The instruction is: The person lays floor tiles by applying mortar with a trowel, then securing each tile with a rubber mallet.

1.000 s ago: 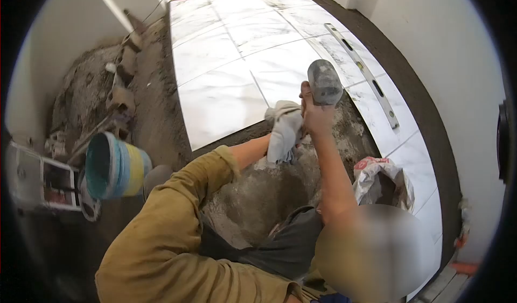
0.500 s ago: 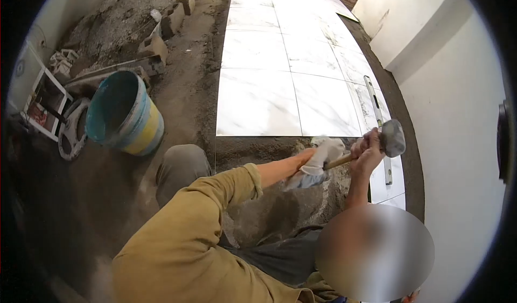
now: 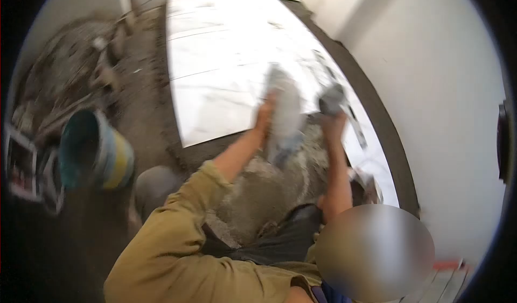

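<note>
The picture is motion-blurred. My left hand [image 3: 264, 113], on an arm in a mustard sleeve, grips a pale cloth [image 3: 286, 114] that hangs over the grey mortar bed [image 3: 269, 187]. My right hand [image 3: 334, 126], on a bare arm, is closed around the handle of a rubber mallet, whose grey head [image 3: 331, 98] sits just above the fist. Both hands are raised close together over the near edge of the laid white marble tiles [image 3: 215, 61].
A blue and yellow bucket [image 3: 94, 152] lies tilted on the dirt at the left. Rubble and blocks [image 3: 81, 71] are piled at the far left. A white wall [image 3: 431, 87] runs along the right, with a dark mortar strip at its foot.
The view has swung and blurred. The mallet head has moved left and up, closer to the cloth hand. The cloth is now lifted higher over the tile edge.
</note>
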`<state>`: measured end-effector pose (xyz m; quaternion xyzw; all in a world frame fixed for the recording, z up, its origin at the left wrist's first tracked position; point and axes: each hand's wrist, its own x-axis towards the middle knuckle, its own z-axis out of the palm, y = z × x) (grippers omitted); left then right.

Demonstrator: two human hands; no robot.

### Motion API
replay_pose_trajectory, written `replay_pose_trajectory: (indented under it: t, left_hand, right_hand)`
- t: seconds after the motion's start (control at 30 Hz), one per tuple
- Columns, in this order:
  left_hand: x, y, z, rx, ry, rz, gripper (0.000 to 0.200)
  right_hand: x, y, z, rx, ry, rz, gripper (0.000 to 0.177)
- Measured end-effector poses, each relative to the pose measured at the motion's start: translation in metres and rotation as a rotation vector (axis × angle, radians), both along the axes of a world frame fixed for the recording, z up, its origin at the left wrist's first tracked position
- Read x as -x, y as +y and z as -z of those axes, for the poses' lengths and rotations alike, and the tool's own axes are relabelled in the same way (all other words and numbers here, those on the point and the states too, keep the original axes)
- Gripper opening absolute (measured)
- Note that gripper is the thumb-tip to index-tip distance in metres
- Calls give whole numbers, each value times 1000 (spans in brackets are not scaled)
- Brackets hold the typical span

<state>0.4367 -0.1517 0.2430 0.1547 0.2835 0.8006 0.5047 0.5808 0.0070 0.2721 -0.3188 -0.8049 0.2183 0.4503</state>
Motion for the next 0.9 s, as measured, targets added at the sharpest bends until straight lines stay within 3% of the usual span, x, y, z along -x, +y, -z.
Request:
replay_pose_trajectory:
  t: [0.03,0.1,0.17,0.2,0.27,0.3,0.37,0.4,0.43,0.47,0.5,0.57,0.6,0.67,0.7,0.77,0.8,0.83,0.9]
  left_hand:
    - [19,9,25,-123,-2,-46,57]
    - [3,-15,-30,-130,-14,-171,54]
    - [-13,0,-27,-168,180,-212,48]
    - [-23,4,-28,101,610,-344,40]
    - [-35,14,-10,65,945,-616,40]
    - [-28,-6,-14,132,925,-673,40]
    - [-8,-18,-55,250,910,-273,43]
    - [14,-16,-50,445,958,-8,49]
    - [31,-14,-39,628,984,278,54]
    - [33,-13,-27,449,1201,486,58]
    - [32,-8,-5,554,1369,469,63]
    - [13,0,15,625,1120,320,63]
    - [-4,0,16,614,1117,325,63]
    - [-25,1,12,518,981,-343,52]
    - [-22,4,13,513,980,-346,52]
    - [-8,13,16,432,976,-312,51]
    - [2,0,-2,483,1024,-107,48]
    - [9,-3,3,489,1021,-114,48]
    - [20,-4,12,194,856,274,47]
  right_hand:
    - [1,11,16,-101,-238,79,22]
    - [10,-16,-7,155,-308,27,31]
    - [12,-24,0,128,-382,-26,28]
    - [14,-40,-3,90,-320,-188,25]
    - [9,-63,7,159,-318,-302,25]
    - [14,-80,19,236,-343,-425,26]
    - [5,-70,22,69,-727,-406,28]
    - [5,-87,21,58,-739,-436,28]
    - [1,-112,15,-3,-953,-376,28]
    - [-3,-126,13,-64,-1166,-303,29]
    - [-2,-124,17,-65,-1174,-307,29]
    - [-9,-110,24,-21,-1090,-228,29]
    - [-11,-100,15,11,-1120,-206,33]
    - [-13,-79,4,69,-991,-149,34]
    - [-12,-75,1,138,-859,-108,35]
    - [-7,-90,-31,160,-981,-62,34]
    - [-11,-91,-27,88,-1003,-186,33]
    - [-15,-94,-23,25,-1018,-309,33]
    - [-18,-99,-23,-18,-1013,-330,30]
